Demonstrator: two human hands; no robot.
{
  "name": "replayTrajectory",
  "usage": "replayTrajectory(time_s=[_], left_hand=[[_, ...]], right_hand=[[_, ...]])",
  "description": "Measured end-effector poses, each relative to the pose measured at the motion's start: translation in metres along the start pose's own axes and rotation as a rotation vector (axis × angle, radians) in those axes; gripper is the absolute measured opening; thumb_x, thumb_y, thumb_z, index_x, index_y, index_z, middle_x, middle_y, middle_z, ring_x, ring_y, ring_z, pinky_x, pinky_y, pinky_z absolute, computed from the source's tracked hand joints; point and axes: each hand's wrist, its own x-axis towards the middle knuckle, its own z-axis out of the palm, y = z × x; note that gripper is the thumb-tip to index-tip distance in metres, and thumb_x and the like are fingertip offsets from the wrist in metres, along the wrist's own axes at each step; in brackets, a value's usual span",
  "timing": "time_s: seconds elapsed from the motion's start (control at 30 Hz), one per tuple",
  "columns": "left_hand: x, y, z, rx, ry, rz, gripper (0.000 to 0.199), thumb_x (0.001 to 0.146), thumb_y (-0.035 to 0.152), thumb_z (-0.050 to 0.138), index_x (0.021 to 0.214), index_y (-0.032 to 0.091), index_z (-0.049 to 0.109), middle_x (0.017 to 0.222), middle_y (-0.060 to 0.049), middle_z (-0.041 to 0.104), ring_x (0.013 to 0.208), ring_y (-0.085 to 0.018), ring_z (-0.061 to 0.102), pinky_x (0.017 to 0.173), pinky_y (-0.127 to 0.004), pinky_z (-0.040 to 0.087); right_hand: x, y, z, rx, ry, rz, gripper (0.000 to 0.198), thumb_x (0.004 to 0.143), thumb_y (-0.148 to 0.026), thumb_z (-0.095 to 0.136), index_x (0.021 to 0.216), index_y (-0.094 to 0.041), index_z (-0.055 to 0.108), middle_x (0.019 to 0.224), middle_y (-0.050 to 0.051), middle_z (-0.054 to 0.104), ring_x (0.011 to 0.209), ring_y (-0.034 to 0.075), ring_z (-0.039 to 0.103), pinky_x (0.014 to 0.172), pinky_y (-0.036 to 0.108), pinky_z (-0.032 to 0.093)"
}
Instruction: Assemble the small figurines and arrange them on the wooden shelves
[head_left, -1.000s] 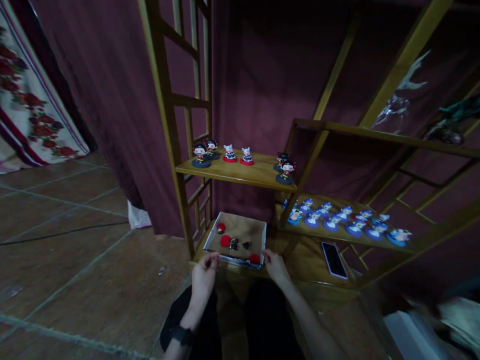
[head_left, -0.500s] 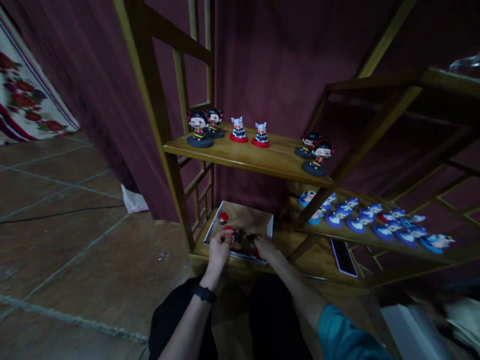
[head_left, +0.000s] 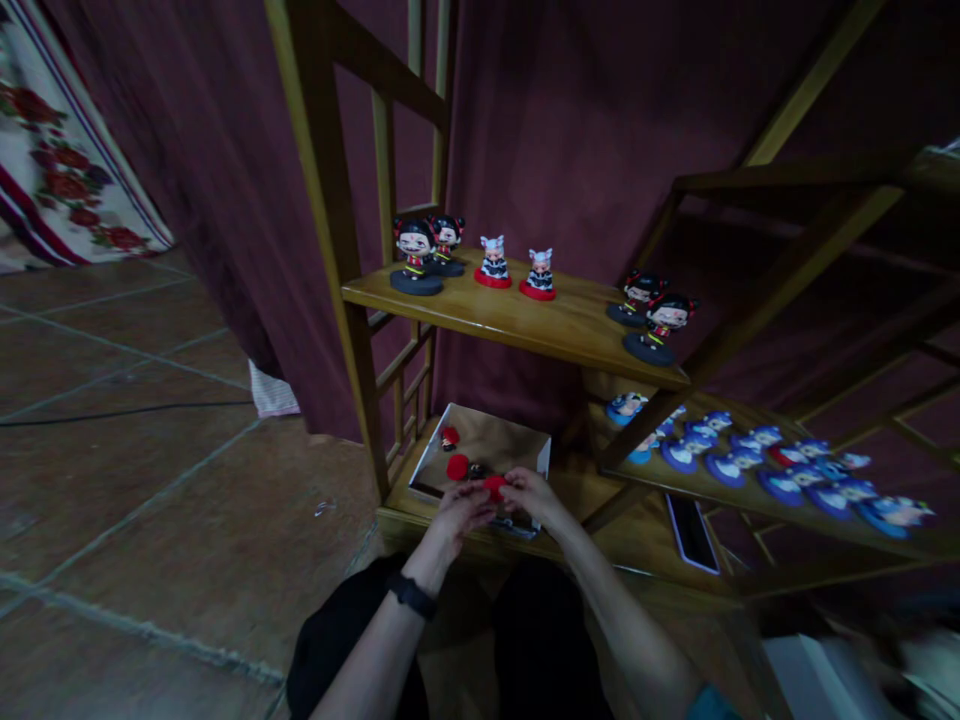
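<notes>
Between my two hands, over the front of a shallow white-edged box [head_left: 506, 437], is a red round base [head_left: 495, 487]. My right hand [head_left: 531, 492] pinches its right side. The fingers of my left hand [head_left: 461, 512] close on it from the left; whether a figure is attached beneath is hidden. Inside the box lie a small figurine with a red base [head_left: 448, 437], another red round base [head_left: 457, 467] and a dark small figurine [head_left: 475, 470] beside it. My hands cover the box's front part.
Above the box, a wooden shelf [head_left: 517, 325] bears black-haired figurines [head_left: 415, 250] and two white-haired figurines [head_left: 540, 272] on red bases. Several blue-and-white figurines [head_left: 735, 463] stand on the right shelf. A phone [head_left: 691, 533] lies below them. An upright post [head_left: 360, 390] flanks the box.
Both hands have come together near the box's front, with a red round base now raised between them. My left hand moved right, uncovering the red base in the box. The view shifted slightly.
</notes>
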Motion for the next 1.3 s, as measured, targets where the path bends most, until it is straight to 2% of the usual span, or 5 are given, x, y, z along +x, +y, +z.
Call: replayTrajectory(time_s=[0.43,0.7,1.0,1.1,1.3], left_hand=[[0.001,0.011,-0.004,-0.301,-0.040,0.034,0.029,0.070,-0.002,0.056,0.096,0.010,0.062,0.085,-0.011,0.069,0.074,-0.018,0.067,0.071,-0.030,0.054],[0.007,0.013,-0.012,-0.238,0.196,0.074,0.030,0.064,-0.009,0.055,0.088,0.010,0.060,0.072,-0.007,0.068,0.067,-0.018,0.066,0.068,-0.033,0.055],[0.009,0.014,-0.014,-0.231,0.222,0.083,0.028,0.064,-0.007,0.055,0.083,0.012,0.060,0.069,-0.004,0.066,0.061,-0.015,0.064,0.062,-0.029,0.055],[0.009,0.014,-0.014,-0.215,0.221,0.073,0.024,0.065,-0.006,0.054,0.081,0.012,0.060,0.069,-0.006,0.067,0.061,-0.016,0.065,0.059,-0.029,0.054],[0.009,0.013,-0.013,-0.214,0.205,0.050,0.023,0.066,-0.005,0.053,0.081,0.011,0.060,0.067,-0.007,0.067,0.061,-0.018,0.065,0.061,-0.032,0.055]], right_hand=[[-0.025,-0.033,0.014,-0.482,0.082,-0.556,0.023,0.079,-0.015,0.041,0.091,-0.023,0.059,0.101,0.004,0.058,0.096,0.017,0.054,0.088,0.031,0.041],[0.017,-0.010,-0.007,-0.668,0.216,-0.229,0.034,0.078,-0.011,0.038,0.105,-0.022,0.056,0.106,0.004,0.059,0.096,0.015,0.056,0.088,0.029,0.040],[0.023,0.009,-0.005,-1.101,-0.047,-0.123,0.052,0.072,-0.002,0.042,0.117,-0.026,0.052,0.125,0.004,0.051,0.116,0.018,0.045,0.097,0.030,0.032],[0.022,0.014,-0.002,-0.902,0.079,-0.070,0.043,0.071,-0.005,0.047,0.110,-0.022,0.054,0.119,0.007,0.054,0.113,0.021,0.048,0.097,0.036,0.034],[0.017,0.007,-0.002,0.013,0.249,-0.012,0.025,0.075,-0.032,0.052,0.097,-0.019,0.054,0.090,0.005,0.063,0.082,0.018,0.063,0.077,0.037,0.051]])
